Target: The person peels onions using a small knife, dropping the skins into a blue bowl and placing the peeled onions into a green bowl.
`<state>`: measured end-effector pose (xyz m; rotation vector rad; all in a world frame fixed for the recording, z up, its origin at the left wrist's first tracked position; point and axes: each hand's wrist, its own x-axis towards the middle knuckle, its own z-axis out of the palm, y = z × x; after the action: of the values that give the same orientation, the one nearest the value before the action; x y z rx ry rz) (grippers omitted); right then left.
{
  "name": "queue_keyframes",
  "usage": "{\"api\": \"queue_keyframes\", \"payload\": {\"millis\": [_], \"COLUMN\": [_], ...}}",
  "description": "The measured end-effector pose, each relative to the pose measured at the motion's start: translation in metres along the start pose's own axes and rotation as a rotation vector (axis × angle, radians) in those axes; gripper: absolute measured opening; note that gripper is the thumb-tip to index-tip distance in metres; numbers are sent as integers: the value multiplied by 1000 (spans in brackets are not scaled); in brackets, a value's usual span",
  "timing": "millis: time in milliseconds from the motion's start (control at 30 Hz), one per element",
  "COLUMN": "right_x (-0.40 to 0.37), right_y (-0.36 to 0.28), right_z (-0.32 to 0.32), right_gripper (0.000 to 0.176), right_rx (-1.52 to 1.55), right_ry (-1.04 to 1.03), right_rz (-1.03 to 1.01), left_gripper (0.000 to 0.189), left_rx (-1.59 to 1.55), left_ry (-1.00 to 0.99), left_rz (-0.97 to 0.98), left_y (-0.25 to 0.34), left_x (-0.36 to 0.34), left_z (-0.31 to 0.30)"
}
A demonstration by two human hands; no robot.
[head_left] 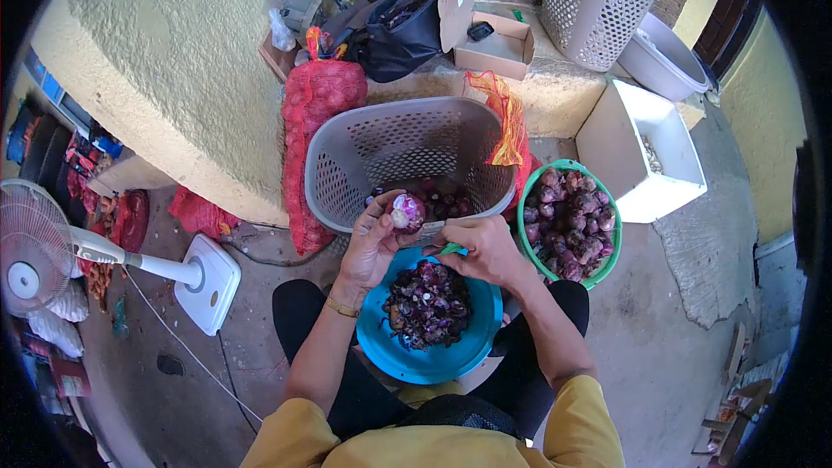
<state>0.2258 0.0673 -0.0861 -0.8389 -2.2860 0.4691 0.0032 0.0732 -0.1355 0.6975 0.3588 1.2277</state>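
Observation:
My left hand holds a red onion with a pale cut patch, over the near rim of a grey perforated basket. Just right of it, my right hand is closed round a small tool with a green handle; its blade cannot be made out. Below both hands, a blue basin between my legs holds dark purple peels and scraps. Several onions lie at the bottom of the grey basket. Right of it, a green basket is full of unpeeled red onions.
A red mesh sack stands left of the grey basket. A white box is at the right. Behind are a black bag, a cardboard box and a tall basket. A fan and its cord lie left.

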Motion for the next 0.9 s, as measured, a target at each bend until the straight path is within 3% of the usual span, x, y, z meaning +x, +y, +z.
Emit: {"api": "queue_keyframes", "payload": {"millis": [167, 233, 333, 900], "right_x": [2, 2, 5, 8], "right_y": [-7, -11, -18, -21], "right_z": [0, 0, -8, -11], "right_gripper": [37, 47, 57, 57], "right_rx": [95, 44, -11, -184], "right_ry": [32, 164, 238, 216], "right_rz": [38, 215, 277, 222], "left_gripper": [47, 46, 46, 49], "left_rx": [-2, 24, 60, 123], "left_ry": [6, -24, -17, 11], "left_rz": [-30, -46, -73, -45], "left_y": [2, 5, 8, 1], "left_x": [-1, -1, -2, -2], "left_z": [3, 9, 13, 8]}}
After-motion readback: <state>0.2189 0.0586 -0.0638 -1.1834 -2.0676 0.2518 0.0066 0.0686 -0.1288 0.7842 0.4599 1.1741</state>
